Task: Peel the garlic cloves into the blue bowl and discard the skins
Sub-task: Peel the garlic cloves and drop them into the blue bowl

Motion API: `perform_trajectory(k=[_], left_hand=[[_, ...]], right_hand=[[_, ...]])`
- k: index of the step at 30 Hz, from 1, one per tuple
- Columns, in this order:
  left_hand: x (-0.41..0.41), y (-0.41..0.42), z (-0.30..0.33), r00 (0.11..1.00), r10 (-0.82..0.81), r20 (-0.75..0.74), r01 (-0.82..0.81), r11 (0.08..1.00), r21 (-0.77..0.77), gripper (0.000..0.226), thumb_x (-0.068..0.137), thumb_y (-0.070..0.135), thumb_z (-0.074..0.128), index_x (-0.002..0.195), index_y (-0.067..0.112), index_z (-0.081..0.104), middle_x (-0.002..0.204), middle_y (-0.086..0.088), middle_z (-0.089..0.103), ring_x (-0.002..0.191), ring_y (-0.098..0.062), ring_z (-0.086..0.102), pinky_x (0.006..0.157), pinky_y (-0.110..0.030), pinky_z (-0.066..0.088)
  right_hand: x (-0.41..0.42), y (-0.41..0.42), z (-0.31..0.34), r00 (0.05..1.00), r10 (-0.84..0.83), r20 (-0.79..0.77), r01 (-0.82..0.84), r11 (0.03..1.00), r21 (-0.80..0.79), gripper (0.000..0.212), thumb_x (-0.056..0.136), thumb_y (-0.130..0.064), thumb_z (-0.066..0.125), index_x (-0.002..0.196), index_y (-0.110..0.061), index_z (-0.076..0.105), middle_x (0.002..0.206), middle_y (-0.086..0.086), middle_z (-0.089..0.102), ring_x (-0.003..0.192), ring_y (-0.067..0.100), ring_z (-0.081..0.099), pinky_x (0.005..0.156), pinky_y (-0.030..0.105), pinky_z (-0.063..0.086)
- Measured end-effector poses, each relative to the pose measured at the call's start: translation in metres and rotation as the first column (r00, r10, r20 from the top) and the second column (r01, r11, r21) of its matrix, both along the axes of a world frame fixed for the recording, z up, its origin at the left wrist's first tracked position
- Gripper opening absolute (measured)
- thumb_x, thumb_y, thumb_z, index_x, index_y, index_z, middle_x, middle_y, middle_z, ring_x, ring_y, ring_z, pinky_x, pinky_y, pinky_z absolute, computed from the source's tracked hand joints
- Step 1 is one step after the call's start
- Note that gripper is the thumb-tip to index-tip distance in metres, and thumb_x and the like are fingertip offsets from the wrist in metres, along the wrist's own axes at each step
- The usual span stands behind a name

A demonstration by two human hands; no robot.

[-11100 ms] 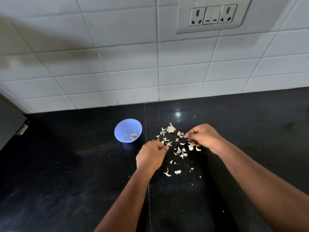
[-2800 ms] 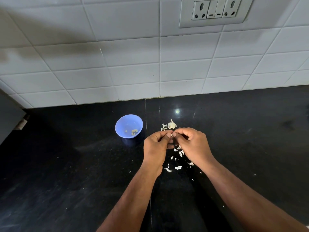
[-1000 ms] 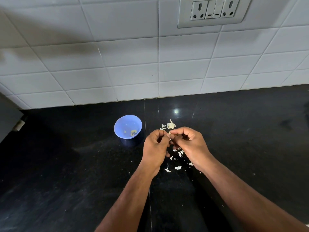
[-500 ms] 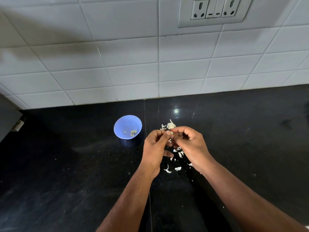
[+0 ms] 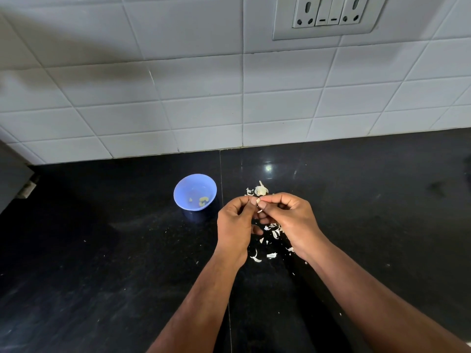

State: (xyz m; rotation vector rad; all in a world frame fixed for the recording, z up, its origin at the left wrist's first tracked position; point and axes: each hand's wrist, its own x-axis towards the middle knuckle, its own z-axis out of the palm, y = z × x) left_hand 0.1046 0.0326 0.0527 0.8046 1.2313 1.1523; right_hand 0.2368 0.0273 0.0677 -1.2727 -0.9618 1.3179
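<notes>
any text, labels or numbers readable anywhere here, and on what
None readable.
Socket plate: only plain dash marks on its two switches, no words or numbers.
Bowl: no print seen.
Tiles and counter: no writing.

At frame centre, the bowl (image 5: 195,191) sits left of both hands (image 5: 235,225), which meet above scattered skins (image 5: 271,255); the garlic head (image 5: 260,190) lies just behind.

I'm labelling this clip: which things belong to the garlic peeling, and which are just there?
Job: clove pinched by left hand and right hand; blue bowl; garlic head; skins.
Just there: socket; tiles; counter.
</notes>
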Motion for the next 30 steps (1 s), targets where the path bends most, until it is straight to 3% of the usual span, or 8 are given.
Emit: perform_trajectory(k=[5,9,13,15,18,22,26,30], left_hand=[[0.007,0.001,-0.002,0.996,0.019,-0.088,-0.019,1.000,-0.001,0.016,0.110,0.020,0.057,0.106,0.011,0.069,0.083,-0.004,0.071,0.067,-0.015,0.067,0.055,-0.031,0.056],[0.006,0.000,0.001,0.997,-0.024,-0.068,0.023,0.999,-0.023,0.028,0.113,0.024,0.045,0.101,0.005,0.061,0.087,-0.009,0.065,0.071,-0.016,0.065,0.055,-0.032,0.058],[0.000,0.002,0.000,0.997,-0.019,-0.076,0.018,1.000,-0.004,0.036,0.112,0.033,0.049,0.094,0.005,0.060,0.090,-0.026,0.066,0.077,-0.024,0.069,0.055,-0.035,0.058],[-0.001,0.003,0.002,0.998,-0.018,-0.058,0.019,1.000,0.019,0.026,0.110,0.030,0.056,0.100,0.008,0.065,0.088,-0.017,0.069,0.078,-0.023,0.071,0.055,-0.036,0.059],[-0.004,0.004,0.006,0.997,-0.054,-0.046,0.057,0.997,0.053,0.014,0.106,0.021,0.063,0.107,0.010,0.071,0.096,-0.011,0.076,0.081,-0.018,0.070,0.057,-0.036,0.060],[-0.007,0.005,0.009,0.994,-0.068,-0.086,0.073,0.996,0.057,0.008,0.102,0.017,0.070,0.105,0.011,0.075,0.099,-0.008,0.077,0.083,-0.013,0.071,0.057,-0.035,0.060],[-0.008,0.005,0.010,0.993,-0.030,-0.115,0.037,0.998,0.060,0.006,0.100,0.014,0.072,0.103,0.011,0.077,0.095,-0.012,0.076,0.081,-0.014,0.072,0.056,-0.032,0.060],[-0.008,0.004,0.012,0.982,-0.011,-0.186,0.032,0.993,0.111,0.007,0.102,0.014,0.070,0.101,0.015,0.077,0.090,-0.002,0.076,0.081,-0.012,0.074,0.057,-0.031,0.061]], right_hand=[[-0.003,0.003,-0.007,0.992,-0.012,-0.126,0.005,0.998,-0.059,0.019,0.097,-0.005,0.070,0.115,-0.010,0.076,0.085,0.012,0.075,0.077,0.020,0.073,0.069,0.028,0.061],[0.000,0.005,-0.009,0.981,0.002,-0.195,-0.017,0.997,-0.076,0.029,0.105,-0.004,0.057,0.128,-0.015,0.071,0.091,0.011,0.074,0.072,0.016,0.069,0.067,0.027,0.059],[0.002,0.005,-0.010,0.999,-0.003,-0.049,0.002,1.000,-0.003,0.026,0.102,-0.004,0.064,0.124,-0.014,0.073,0.091,0.014,0.074,0.077,0.018,0.071,0.071,0.028,0.061],[0.003,0.006,-0.008,1.000,0.005,0.024,-0.006,0.999,0.034,0.029,0.100,-0.001,0.066,0.125,-0.014,0.073,0.091,0.014,0.074,0.078,0.017,0.072,0.073,0.027,0.060],[0.006,0.005,-0.007,0.986,0.020,0.164,-0.033,0.997,0.075,0.034,0.098,0.001,0.065,0.125,-0.018,0.075,0.099,-0.001,0.078,0.090,0.012,0.075,0.081,0.026,0.061],[0.008,0.005,-0.007,0.919,-0.021,0.394,-0.054,0.982,0.179,0.026,0.097,-0.008,0.071,0.117,-0.022,0.078,0.112,-0.009,0.075,0.104,0.005,0.072,0.091,0.024,0.059],[0.006,0.005,-0.007,0.889,-0.057,0.454,-0.051,0.973,0.223,0.020,0.096,-0.012,0.073,0.112,-0.022,0.079,0.109,-0.012,0.074,0.102,0.003,0.071,0.090,0.024,0.059],[0.005,0.006,-0.008,0.905,-0.049,0.423,-0.034,0.982,0.187,0.020,0.096,-0.011,0.073,0.110,-0.024,0.079,0.103,-0.010,0.077,0.095,0.008,0.074,0.088,0.032,0.062]])
